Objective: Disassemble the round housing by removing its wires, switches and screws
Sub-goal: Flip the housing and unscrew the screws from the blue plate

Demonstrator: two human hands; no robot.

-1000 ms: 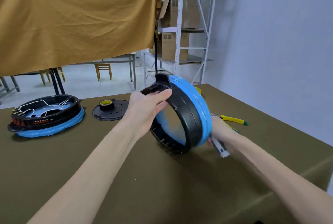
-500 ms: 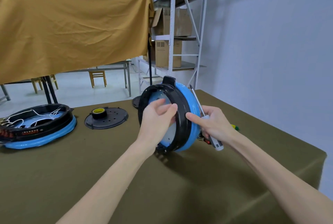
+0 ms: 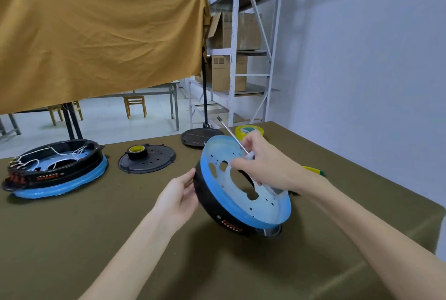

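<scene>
Round housing (image 3: 231, 205) tilted on its lower edge near the middle of the olive tabletop (image 3: 120, 251), blue rim and perforated plate turned up toward the camera, black wall facing down and left. Left hand (image 3: 179, 197) pressed against the black wall with fingers nearly straight, bracing rather than gripping. Right hand (image 3: 263, 165) reaching over the plate, fingers curled round a screwdriver (image 3: 233, 136) whose shaft points up and away from the work, handle end down by the plate. Likely trouble: with only one edge down and a flat palm for support, a slip or roll of the housing under any sideways push, or a drop flat onto the cloth. Also possible: loss of the screwdriver from a hold already shared with reaching fingers, or a scratch across the plate from the handle end. Tip aimed outward, so a flip needed before any screw work, and a fumble likely during that turn. No screws, wires or switches clearly visible on this face; too small to tell around the holes. Loose screws, if any, easily lost on the dark cloth. Second housing (image 3: 55, 171) with white wires lying well apart at the left, black disc (image 3: 147, 158) and tape roll (image 3: 249, 130) farther back, out of the way.
</scene>
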